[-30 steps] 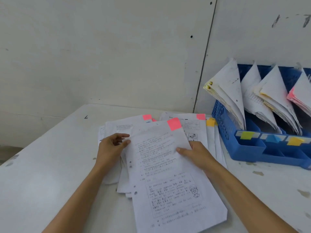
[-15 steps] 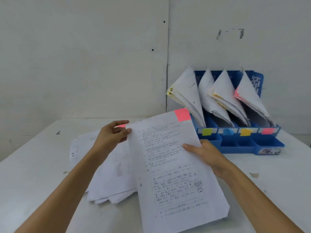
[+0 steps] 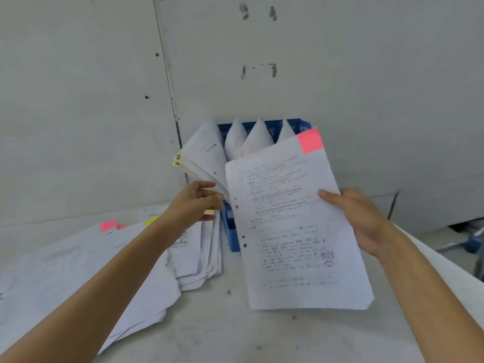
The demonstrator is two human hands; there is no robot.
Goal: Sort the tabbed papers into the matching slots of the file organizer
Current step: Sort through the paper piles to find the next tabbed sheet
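My right hand [image 3: 358, 218] grips the right edge of a printed sheet [image 3: 293, 231] with a pink tab [image 3: 311, 140] at its top right corner. The sheet is held up in front of the blue file organizer [image 3: 231, 231], hiding most of it and its slot labels. Several bundles of filed papers [image 3: 207, 153] fan out of the slots above the sheet. My left hand [image 3: 195, 204] hovers just left of the sheet, fingers loosely curled, holding nothing. The pile of tabbed papers [image 3: 110, 263] lies on the table at the left, with pink and yellow tabs showing.
The white table [image 3: 230, 334] meets a pale wall right behind the organizer. Off the table's right edge, a blue object [image 3: 474, 242] sits low on the floor.
The pink-tabbed sheet has risen and moved right, now in front of the organizer. My left hand has let go of its edge. The view has swung toward the organizer.
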